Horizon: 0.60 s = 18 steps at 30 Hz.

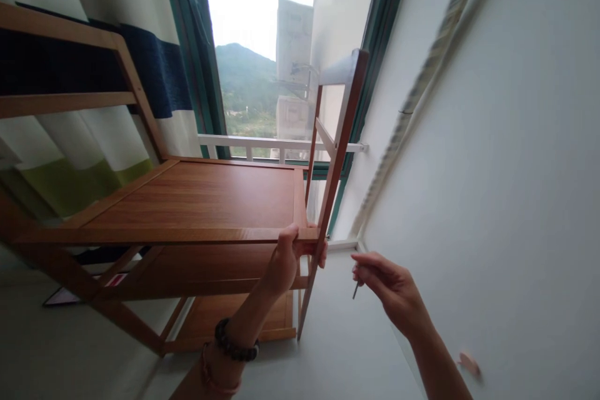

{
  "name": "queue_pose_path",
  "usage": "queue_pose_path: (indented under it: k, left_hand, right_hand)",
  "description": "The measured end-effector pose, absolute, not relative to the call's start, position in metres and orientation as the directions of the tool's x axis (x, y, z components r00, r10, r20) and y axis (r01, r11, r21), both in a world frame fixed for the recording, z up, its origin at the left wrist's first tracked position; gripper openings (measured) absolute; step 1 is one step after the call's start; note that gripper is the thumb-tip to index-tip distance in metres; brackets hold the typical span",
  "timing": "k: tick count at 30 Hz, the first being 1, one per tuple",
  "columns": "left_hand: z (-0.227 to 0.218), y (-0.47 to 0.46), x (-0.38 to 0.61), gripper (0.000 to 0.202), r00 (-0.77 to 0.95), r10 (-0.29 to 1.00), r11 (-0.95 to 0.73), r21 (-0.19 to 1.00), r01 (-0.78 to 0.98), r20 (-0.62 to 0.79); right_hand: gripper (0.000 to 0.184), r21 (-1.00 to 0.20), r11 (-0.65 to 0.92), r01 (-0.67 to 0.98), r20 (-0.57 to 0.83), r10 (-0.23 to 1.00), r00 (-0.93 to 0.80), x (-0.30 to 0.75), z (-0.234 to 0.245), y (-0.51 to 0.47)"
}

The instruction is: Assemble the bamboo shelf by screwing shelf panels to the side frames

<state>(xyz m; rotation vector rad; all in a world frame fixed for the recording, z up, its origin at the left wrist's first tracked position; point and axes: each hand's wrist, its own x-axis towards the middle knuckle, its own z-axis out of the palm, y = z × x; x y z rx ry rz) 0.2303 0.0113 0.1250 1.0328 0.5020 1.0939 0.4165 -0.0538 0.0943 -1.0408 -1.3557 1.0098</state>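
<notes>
A brown wooden shelf unit (225,197) with several tiers stands in front of me. My left hand (285,259) is closed around its right front corner, thumb against the shelf's front rail (187,235). Its fingertips show past the right upright post (341,137). Just right of that post, and apart from it, my right hand (389,287) is closed in a pinch. A short, thin metal rod (355,291) points down from its fingertips; the rest of the rod is hidden in the fingers.
Behind the unit is a window (253,94) with a white rail (262,142) across it. A striped curtain (154,69) hangs on the left, and a white wall (515,169) rises on the right. A small pink thing (469,364) is at lower right. A flat dark-edged object (70,295) lies left.
</notes>
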Motion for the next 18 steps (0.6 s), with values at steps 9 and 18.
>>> queue_pose_path:
  k: [9, 18]
  left_hand:
    - [0.122, 0.01, 0.23, 0.044, 0.364, 0.925, 0.062, 0.903, -0.425, 0.107]
    - [0.123, 0.003, 0.235, 0.047, 0.256, 0.966, 0.106, 0.891, -0.441, 0.012]
  right_hand:
    - [0.004, -0.847, 0.519, 0.111, 0.527, 0.849, 0.051, 0.385, 0.13, -0.032]
    - [0.01, -0.878, 0.478, 0.008, 0.476, 0.876, -0.074, 0.394, 0.123, -0.016]
